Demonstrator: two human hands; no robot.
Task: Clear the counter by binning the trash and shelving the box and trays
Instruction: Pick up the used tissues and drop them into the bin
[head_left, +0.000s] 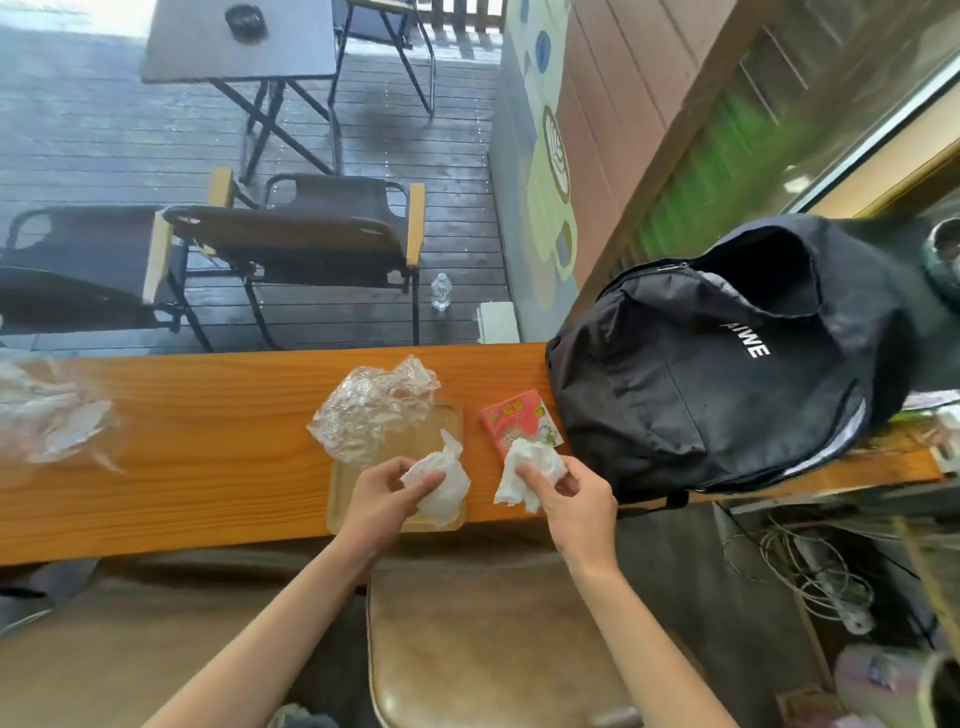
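Two hands (left (382, 499), right (574, 501)), two tissue wads (441, 488), one tray (415, 441), one box (514, 418)

Both bare forearms reach forward from the near edge, angled slightly toward each other. The left hand (382, 496) is curled, thumb and fingertips pinched on a crumpled white tissue wad (440, 491). The right hand (574, 506), knuckles up, clutches a second crumpled white paper tissue (530, 470) between thumb and forefinger.
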